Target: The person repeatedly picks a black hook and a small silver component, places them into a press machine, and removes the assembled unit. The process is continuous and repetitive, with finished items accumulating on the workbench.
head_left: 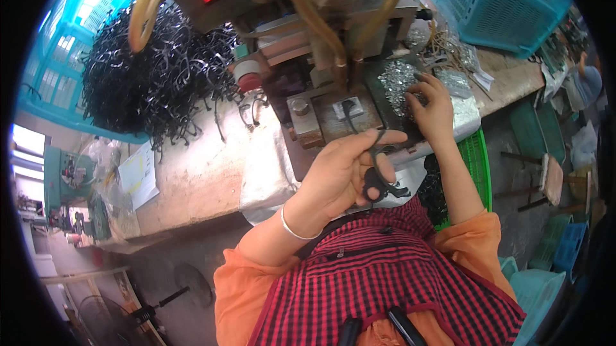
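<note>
My left hand (340,169) is closed around several thin, curved black plastic pieces (384,182), which stick out past its fingers in front of the machine. One more slim black piece (348,112) lies with its end on a small bright metal plate (354,106) in the machine's fixture, its other end close to my left fingers. At the right of the fixture, my right hand (436,110) reaches to a heap of small shiny metal parts (396,84). Its fingers are curled at the heap's edge; whatever lies between their tips is too small to make out.
The press-like machine (307,44) has a red button (249,80) and yellowish hoses (301,0). A large tangle of black pieces (147,70) spills from a blue crate (54,64) at left. Another blue crate (507,9) stands far right; a green basket (478,166) sits below the bench.
</note>
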Demonstrator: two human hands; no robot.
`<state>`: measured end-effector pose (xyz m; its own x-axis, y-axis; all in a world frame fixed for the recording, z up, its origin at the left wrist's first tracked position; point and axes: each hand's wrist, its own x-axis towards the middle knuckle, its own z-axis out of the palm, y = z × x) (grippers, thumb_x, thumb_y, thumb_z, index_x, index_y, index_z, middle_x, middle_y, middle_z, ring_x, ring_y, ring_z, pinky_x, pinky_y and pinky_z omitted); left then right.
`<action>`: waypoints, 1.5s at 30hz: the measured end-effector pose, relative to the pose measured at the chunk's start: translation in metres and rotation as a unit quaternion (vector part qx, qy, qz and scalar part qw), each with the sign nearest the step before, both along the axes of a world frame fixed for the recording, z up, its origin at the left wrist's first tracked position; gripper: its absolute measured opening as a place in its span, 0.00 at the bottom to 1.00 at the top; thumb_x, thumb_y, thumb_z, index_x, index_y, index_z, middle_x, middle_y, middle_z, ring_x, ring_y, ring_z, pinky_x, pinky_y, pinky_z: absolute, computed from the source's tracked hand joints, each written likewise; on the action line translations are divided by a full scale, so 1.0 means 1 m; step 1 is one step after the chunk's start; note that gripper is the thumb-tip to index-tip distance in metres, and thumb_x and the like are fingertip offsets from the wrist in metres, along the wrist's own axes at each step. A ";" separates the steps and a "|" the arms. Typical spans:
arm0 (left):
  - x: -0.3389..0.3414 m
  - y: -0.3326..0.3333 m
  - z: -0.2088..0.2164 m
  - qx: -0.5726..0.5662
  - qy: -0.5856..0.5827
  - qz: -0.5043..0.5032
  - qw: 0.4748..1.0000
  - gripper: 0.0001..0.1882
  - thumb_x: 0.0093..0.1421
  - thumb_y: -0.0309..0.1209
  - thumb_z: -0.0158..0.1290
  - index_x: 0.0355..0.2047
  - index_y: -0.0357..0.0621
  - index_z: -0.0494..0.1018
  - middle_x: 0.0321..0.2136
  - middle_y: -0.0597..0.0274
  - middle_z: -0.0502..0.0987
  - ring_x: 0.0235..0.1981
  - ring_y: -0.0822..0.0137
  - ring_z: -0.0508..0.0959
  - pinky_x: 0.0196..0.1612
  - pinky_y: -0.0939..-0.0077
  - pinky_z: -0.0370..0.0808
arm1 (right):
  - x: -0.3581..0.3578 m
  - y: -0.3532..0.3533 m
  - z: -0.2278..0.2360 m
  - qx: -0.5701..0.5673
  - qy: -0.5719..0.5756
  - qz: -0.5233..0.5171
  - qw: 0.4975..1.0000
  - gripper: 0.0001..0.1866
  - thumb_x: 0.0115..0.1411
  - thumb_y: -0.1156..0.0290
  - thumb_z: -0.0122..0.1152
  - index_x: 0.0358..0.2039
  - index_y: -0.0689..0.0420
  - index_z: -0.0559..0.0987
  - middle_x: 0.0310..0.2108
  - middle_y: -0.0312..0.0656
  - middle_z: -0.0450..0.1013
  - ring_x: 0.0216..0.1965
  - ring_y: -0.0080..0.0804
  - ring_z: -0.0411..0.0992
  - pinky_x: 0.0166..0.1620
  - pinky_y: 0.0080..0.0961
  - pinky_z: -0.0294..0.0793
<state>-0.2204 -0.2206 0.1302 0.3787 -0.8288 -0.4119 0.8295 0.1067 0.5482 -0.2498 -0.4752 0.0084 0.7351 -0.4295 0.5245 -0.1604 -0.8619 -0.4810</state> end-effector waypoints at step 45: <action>0.151 0.142 -0.153 0.432 -0.677 0.469 0.368 0.08 0.67 0.33 0.59 0.37 0.41 0.81 0.32 0.61 0.83 0.31 0.64 0.81 0.35 0.73 0.75 | 0.013 0.086 0.079 0.373 -0.114 0.214 0.896 0.14 0.56 0.78 0.68 0.44 0.63 0.82 0.37 0.39 0.81 0.41 0.27 0.78 0.50 0.24 0.74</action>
